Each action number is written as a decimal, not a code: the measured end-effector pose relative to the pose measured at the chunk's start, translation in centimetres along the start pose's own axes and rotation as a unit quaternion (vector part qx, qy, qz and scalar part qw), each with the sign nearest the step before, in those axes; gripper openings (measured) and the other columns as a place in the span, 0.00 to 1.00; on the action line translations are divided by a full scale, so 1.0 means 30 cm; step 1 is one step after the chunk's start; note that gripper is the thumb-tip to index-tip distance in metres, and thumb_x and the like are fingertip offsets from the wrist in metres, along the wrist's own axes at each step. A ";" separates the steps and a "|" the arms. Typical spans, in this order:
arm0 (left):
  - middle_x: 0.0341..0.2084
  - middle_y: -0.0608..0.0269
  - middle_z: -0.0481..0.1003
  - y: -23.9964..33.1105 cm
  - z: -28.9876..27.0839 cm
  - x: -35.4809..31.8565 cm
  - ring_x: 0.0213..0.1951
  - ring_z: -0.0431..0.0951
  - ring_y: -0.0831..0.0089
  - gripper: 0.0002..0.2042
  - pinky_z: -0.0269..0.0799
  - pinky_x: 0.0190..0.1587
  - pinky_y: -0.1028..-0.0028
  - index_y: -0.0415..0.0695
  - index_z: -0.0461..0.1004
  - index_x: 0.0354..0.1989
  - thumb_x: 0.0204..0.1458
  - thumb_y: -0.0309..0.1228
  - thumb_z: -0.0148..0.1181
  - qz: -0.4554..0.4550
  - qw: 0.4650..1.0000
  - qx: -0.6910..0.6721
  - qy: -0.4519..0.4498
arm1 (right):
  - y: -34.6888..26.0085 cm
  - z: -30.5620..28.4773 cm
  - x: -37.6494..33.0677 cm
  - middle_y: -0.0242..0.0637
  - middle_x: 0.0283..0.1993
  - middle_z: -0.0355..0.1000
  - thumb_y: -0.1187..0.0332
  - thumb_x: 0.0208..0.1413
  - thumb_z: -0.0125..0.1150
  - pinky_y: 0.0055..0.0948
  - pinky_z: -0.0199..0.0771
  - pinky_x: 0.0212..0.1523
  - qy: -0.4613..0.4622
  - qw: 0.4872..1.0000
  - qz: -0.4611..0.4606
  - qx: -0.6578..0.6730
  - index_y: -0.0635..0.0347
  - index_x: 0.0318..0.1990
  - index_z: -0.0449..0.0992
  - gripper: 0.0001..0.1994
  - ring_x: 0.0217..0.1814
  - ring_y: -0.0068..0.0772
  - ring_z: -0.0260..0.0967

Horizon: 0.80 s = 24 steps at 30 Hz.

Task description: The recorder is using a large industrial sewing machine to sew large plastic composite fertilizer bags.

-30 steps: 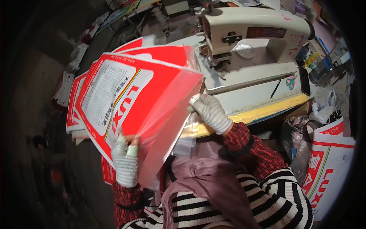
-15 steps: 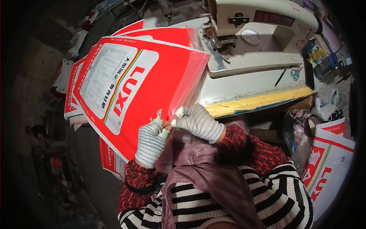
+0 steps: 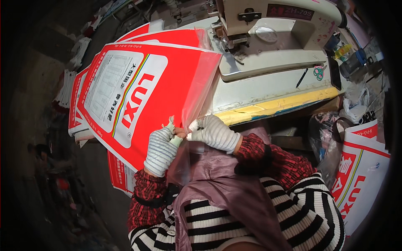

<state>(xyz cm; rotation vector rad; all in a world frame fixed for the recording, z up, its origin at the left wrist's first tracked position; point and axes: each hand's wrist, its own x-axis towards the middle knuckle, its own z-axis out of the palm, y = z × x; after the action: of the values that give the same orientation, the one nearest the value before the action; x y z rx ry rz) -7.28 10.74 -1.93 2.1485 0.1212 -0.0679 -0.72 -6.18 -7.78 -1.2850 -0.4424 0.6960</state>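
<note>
A large red and white woven sack [image 3: 138,96] lies on a pile of the same sacks, its open end towards me. A clear plastic liner [image 3: 201,88] sticks out of that end. My left hand [image 3: 161,150], in a striped knit glove, pinches the sack's near corner. My right hand [image 3: 211,131], in a white knit glove, grips the liner's edge right beside it. The two hands touch at the fingertips, below the front edge of the sewing table.
A cream industrial sewing machine [image 3: 272,37] stands on a table with a yellow front edge [image 3: 272,106]. Scissors [image 3: 319,72] and bottles [image 3: 349,58] lie at the table's right. More red and white sacks [image 3: 362,175] lean at my right. A purple apron [image 3: 222,184] covers my lap.
The sack has come down from tilted upright to lying flatter on the pile. My hands have moved together from wide apart and now meet at its near corner.
</note>
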 end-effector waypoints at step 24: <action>0.15 0.62 0.68 0.183 -0.137 -0.192 0.16 0.67 0.75 0.05 0.63 0.24 0.77 0.39 0.72 0.31 0.47 0.22 0.60 0.172 0.890 0.361 0.219 | -0.124 -0.124 0.155 0.40 0.36 0.71 0.70 0.42 0.56 0.36 0.69 0.39 0.052 0.639 -0.247 -0.726 0.60 0.32 0.74 0.08 0.39 0.39 0.67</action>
<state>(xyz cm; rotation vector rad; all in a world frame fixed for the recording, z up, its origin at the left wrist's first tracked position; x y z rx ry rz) -12.37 10.84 5.44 2.8630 -0.0389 0.6838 5.91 -6.10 -5.44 -2.5126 -1.3483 -0.4446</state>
